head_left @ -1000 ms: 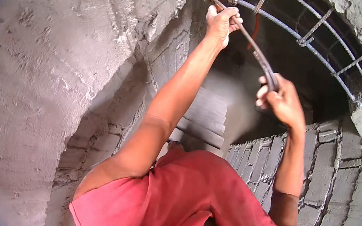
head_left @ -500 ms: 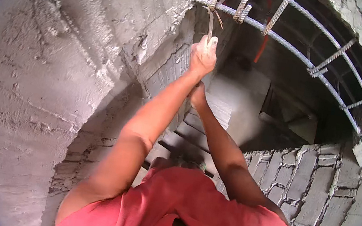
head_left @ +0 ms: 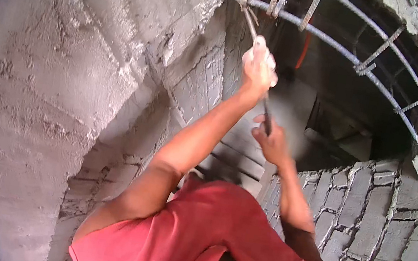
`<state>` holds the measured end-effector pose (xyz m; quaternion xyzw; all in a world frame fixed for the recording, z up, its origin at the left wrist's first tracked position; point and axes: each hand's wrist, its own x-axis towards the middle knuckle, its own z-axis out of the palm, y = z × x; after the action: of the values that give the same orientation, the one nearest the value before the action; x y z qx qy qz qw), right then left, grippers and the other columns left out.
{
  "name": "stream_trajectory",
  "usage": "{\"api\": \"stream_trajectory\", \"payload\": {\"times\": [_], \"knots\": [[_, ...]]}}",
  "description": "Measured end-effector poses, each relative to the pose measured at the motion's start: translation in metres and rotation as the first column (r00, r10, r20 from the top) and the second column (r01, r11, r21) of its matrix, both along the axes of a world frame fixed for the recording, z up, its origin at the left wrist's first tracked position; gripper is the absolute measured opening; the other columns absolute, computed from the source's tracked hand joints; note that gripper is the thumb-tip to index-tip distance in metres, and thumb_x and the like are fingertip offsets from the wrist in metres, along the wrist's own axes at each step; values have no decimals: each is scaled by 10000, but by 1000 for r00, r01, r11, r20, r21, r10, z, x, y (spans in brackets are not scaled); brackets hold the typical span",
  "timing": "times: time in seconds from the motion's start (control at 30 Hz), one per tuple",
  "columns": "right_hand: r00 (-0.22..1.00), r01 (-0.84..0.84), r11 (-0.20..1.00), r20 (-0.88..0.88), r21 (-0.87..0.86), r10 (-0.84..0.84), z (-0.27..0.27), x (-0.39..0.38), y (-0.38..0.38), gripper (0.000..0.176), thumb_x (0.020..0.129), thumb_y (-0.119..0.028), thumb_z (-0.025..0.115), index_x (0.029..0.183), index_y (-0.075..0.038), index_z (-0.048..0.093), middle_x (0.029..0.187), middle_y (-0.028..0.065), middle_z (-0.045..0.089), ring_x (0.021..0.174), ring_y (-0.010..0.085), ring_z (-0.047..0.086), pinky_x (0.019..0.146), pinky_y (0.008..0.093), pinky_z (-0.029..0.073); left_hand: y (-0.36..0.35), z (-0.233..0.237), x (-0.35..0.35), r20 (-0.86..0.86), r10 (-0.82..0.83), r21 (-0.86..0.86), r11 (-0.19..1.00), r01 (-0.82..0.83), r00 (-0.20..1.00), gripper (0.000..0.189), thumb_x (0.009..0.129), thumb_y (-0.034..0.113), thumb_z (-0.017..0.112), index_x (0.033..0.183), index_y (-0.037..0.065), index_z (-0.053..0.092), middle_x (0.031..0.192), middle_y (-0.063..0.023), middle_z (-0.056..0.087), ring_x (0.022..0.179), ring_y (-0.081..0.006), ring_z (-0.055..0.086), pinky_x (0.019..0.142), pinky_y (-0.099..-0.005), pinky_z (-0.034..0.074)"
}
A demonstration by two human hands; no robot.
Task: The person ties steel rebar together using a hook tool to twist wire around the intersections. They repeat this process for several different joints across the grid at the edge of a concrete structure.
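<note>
My left hand (head_left: 259,67) is wrapped round the upper part of a thin metal rod tool (head_left: 250,24). The tool's tip touches the left end of the lower curved rebar (head_left: 295,20), where a vertical bar crosses it and loose tie wire (head_left: 254,16) sticks out. Lower right, my right hand (head_left: 271,140) is at the dark lower end of the tool, with the fingers curled round it and somewhat blurred.
Rough plastered concrete (head_left: 36,94) fills the left side. A brick wall (head_left: 363,218) lies at the lower right. A red strip (head_left: 303,51) hangs behind the rebar. Dark steps (head_left: 234,158) show below my arms.
Both hands have moved right, and my right hand has dropped away from my left wrist. The tool now slants down to the right, with its lower end visible.
</note>
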<state>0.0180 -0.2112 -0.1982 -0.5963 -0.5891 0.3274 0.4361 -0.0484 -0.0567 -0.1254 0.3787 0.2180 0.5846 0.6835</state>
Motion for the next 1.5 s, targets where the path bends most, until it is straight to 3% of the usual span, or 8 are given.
{"api": "stream_trajectory", "payload": {"times": [0.37, 0.47, 0.73, 0.83, 0.9, 1.1, 1.23, 1.5], "knots": [[901, -275, 934, -401, -226, 168, 106, -15, -79, 367, 957, -387, 621, 1072, -41, 579, 711, 46, 538, 600, 146, 501, 555, 289, 401, -24, 46, -39, 627, -484, 56, 810, 584, 611, 552, 1040, 544, 312, 640, 167, 371, 522, 25, 322, 355, -104, 302, 373, -274, 253], [979, -146, 971, 116, -190, 170, 76, -18, -54, 334, 920, -343, 665, 981, -30, 564, 734, 141, 578, 633, 260, 542, 615, 377, 446, -15, 18, -53, 425, -437, 27, 882, 471, 793, 481, 1032, 541, 356, 721, 177, 407, 548, 33, 358, 363, -94, 324, 379, -281, 321], [989, -138, 990, 43, -41, 140, 8, -96, -1, 294, 925, -269, 646, 938, 11, 556, 696, 169, 581, 622, 268, 579, 635, 428, 483, 11, 15, -109, -199, -318, -137, 946, 295, 927, 453, 1004, 565, 430, 802, 159, 412, 583, 56, 356, 388, -62, 289, 369, -257, 308], [793, -441, 884, -530, -156, 302, 43, -109, -12, 305, 944, -306, 622, 904, -9, 563, 645, 87, 553, 514, 187, 521, 559, 356, 497, -8, 56, -118, -171, -378, -210, 916, 342, 910, 343, 1046, 415, 436, 834, 145, 444, 598, 53, 361, 399, -53, 299, 367, -254, 315], [76, -790, 595, -939, 149, 336, 57, -115, -17, 276, 958, -303, 603, 886, -39, 567, 623, 17, 513, 450, 132, 467, 521, 291, 499, -35, 95, -114, -224, -374, -175, 924, 340, 900, 255, 1064, 267, 407, 856, 125, 443, 605, 55, 363, 402, -50, 303, 361, -239, 322], [-729, -385, 315, -495, 867, 472, 82, -153, -8, 189, 972, -177, 549, 1112, -68, 614, 917, 146, 625, 736, 301, 666, 718, 468, 579, -47, 121, -101, -255, -395, -204, 914, 350, 883, 177, 1048, 183, 421, 905, 89, 469, 607, 57, 365, 402, -43, 328, 337, -234, 318], [-837, -419, 262, -481, 870, 260, 88, -145, -6, 490, 991, -80, 494, 1461, -185, 403, 1011, 201, 645, 779, 330, 693, 721, 495, 570, -45, 125, -102, -241, -424, -246, 897, 368, 873, 147, 1035, 162, 438, 1018, 38, 514, 614, 48, 378, 396, -35, 325, 325, -225, 306], [-879, -215, 147, -257, 965, 402, 133, -157, 6, 297, 1021, -195, 484, 1313, -144, 464, 898, 211, 645, 610, 302, 671, 589, 422, 566, -34, 138, -103, -258, -492, -284, 861, 421, 832, 200, 1027, 137, 415, 1133, -3, 511, 621, 52, 402, 390, -34, 356, 352, -235, 363]]}}
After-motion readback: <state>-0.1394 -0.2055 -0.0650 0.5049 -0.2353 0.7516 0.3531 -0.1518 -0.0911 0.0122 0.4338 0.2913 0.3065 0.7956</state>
